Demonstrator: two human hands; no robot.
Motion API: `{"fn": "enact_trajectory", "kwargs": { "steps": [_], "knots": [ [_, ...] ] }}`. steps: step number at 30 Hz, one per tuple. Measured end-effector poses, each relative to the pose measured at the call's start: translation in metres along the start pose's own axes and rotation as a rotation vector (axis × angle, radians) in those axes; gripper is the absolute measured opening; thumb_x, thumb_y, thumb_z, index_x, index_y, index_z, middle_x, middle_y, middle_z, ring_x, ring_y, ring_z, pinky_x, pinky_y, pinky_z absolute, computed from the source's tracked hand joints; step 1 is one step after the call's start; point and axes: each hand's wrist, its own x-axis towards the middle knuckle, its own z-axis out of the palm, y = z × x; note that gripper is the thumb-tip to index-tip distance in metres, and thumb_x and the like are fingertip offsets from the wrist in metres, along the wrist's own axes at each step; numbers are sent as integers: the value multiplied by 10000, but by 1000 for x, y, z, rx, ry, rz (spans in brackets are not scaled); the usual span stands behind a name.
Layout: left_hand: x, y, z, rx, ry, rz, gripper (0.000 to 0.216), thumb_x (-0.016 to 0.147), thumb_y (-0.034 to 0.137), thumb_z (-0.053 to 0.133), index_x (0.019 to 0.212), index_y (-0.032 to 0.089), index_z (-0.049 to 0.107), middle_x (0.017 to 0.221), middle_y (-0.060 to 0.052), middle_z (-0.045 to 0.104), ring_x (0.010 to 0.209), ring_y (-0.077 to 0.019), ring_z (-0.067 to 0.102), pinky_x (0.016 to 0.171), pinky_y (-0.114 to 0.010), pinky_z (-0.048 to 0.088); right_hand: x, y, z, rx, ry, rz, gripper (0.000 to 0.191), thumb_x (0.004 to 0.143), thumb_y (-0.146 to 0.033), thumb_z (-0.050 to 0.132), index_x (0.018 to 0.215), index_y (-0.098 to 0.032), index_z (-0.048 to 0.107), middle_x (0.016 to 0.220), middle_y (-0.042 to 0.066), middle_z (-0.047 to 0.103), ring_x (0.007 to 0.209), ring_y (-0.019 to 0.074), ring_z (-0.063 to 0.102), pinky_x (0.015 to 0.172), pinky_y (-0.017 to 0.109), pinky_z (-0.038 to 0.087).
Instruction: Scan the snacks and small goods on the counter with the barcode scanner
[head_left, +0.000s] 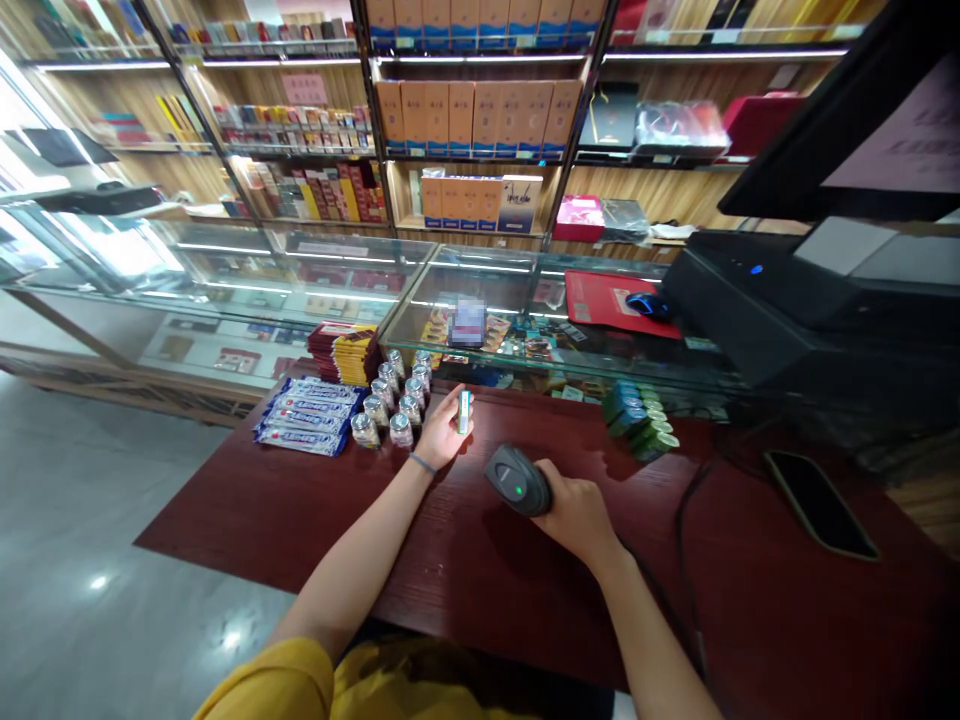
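My left hand [444, 430] is closed round a small white-and-green pack [464, 412], held up over the dark red counter. What the pack contains I cannot make out. My right hand [574, 508] grips a black barcode scanner [517, 480] by its handle, its head pointing left toward the pack and a green light lit on top. The scanner and the pack are apart. Just left of my left hand, small jars with silvery lids [390, 395] stand in two rows. Beyond them lie blue-and-white packets [311, 415] side by side.
Red and yellow packets [352, 355] are stacked behind the jars. Green and blue tubes [641, 418] stand at right, near a phone [821, 503] and a black cable [681, 530]. A black terminal [810, 310] rises at far right. A glass display case [480, 270] borders the counter's far side.
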Motion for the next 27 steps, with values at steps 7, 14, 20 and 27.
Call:
{"fn": "enact_trajectory", "kwargs": {
  "steps": [7,14,20,27],
  "knots": [
    [-9,4,9,72,21,93,449,842,308,674,1276,260,575,1172,-64,627,833,-113,608,679,-232,520,-2,9,4,22,52,16,408,752,-295,599,1133,-189,497,709,26,724,604,243,705,523,275,373],
    [-5,-8,7,568,214,550,535,765,241,724,1266,227,535,1118,-53,628,1035,-149,612,942,-302,483,-5,17,-1,28,85,66,395,777,-338,602,1133,-208,493,695,18,725,613,260,711,511,277,390],
    [2,-6,17,870,346,765,509,815,264,677,1300,218,531,1248,-102,602,1196,-229,565,1082,-428,399,-7,22,-4,15,105,88,391,780,-359,625,1121,-234,480,692,12,727,615,274,713,509,283,390],
    [40,-7,16,923,446,793,414,781,187,677,1183,184,579,1161,-107,627,1136,-245,582,1057,-439,399,-9,24,-5,24,142,107,381,787,-341,614,1127,-254,466,715,0,729,613,272,714,498,283,382]
  ]
}}
